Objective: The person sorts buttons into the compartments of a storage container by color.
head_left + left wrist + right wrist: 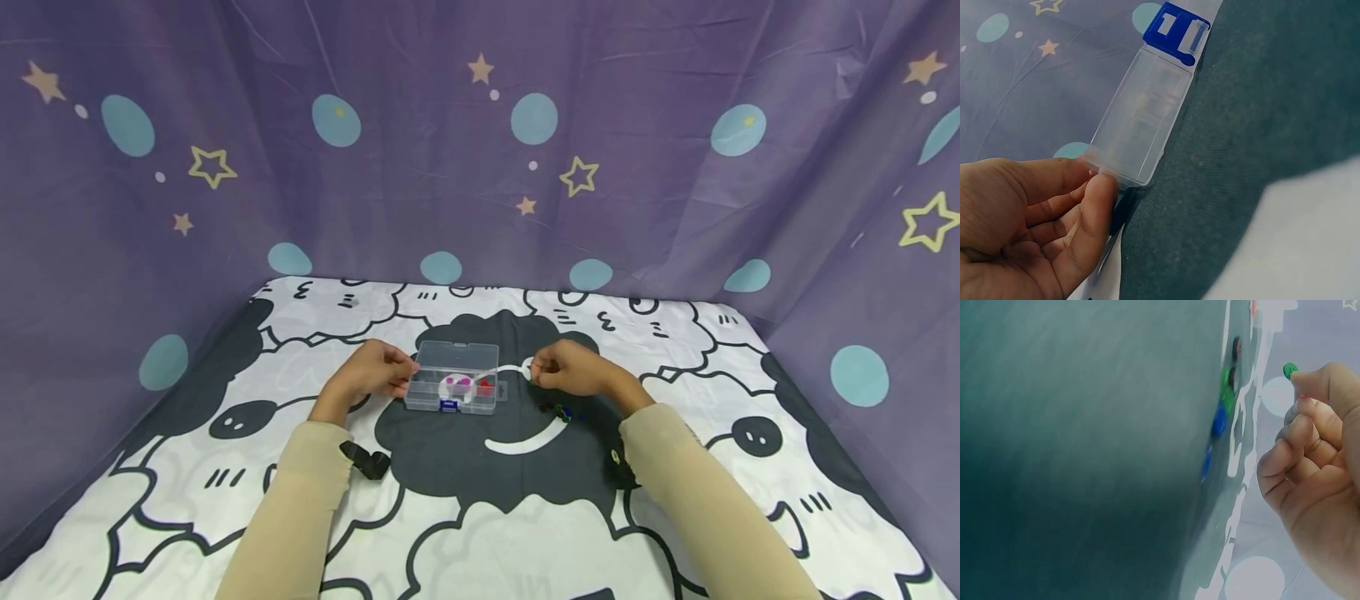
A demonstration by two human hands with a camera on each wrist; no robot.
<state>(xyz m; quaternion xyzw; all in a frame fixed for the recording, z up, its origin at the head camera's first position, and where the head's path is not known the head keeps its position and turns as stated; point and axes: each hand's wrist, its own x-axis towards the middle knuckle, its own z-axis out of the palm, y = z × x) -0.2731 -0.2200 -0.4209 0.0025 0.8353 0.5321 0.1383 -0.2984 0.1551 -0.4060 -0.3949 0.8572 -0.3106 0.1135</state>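
A clear plastic compartment box [452,390] lies with its lid [457,356] folded back. My left hand [378,367] grips its left end; in the left wrist view, thumb and a finger pinch the corner near the box wall [1141,119]. A blue latch [1177,32] is on its front side. Red pieces [486,387] and pinkish-purple pieces [463,382] show inside the box. To the right of the box, my right hand [573,367] is raised over the cloth, pinching a small green button [1290,370] between thumb and fingertip; the head view hides that button.
Several small buttons [562,412], green, blue and dark, lie on the dark patch of the printed cloth [465,450], below my right hand. A purple curtain [450,167] with stars and blue spots hangs behind the cloth-covered surface.
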